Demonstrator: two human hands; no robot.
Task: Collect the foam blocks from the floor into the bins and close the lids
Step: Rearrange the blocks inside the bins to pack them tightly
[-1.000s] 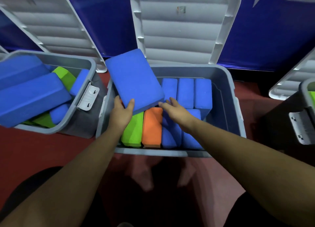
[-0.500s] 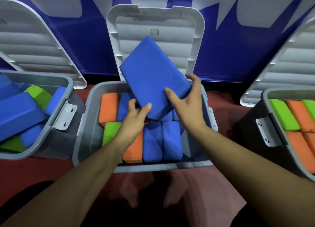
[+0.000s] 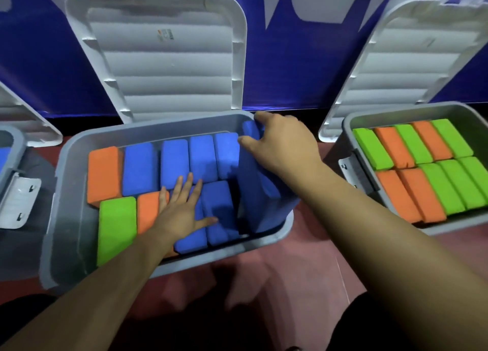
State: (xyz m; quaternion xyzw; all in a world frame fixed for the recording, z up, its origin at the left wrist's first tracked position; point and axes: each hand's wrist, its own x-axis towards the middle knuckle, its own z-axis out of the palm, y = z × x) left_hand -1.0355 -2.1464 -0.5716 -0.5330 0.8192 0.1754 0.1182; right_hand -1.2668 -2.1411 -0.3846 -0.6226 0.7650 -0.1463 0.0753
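Observation:
A grey bin (image 3: 68, 218) stands in front of me on the red floor, packed with blue, orange and green foam blocks. Its white lid (image 3: 163, 55) leans open against the blue wall behind. My left hand (image 3: 182, 208) lies flat with spread fingers on the blue and orange blocks in the front row. My right hand (image 3: 282, 144) grips the top edge of a large blue block (image 3: 261, 195), which stands on edge against the bin's right wall, partly sunk into the bin.
A second grey bin (image 3: 351, 129) at the right holds green and orange blocks, its lid (image 3: 412, 60) open behind it. Another bin's corner and latch (image 3: 18, 200) show at the left edge. Red floor lies in front.
The large blue block, held up over the bin by both hands before, now stands on edge at the bin's right side. My left hand has let go and dropped onto the packed blocks.

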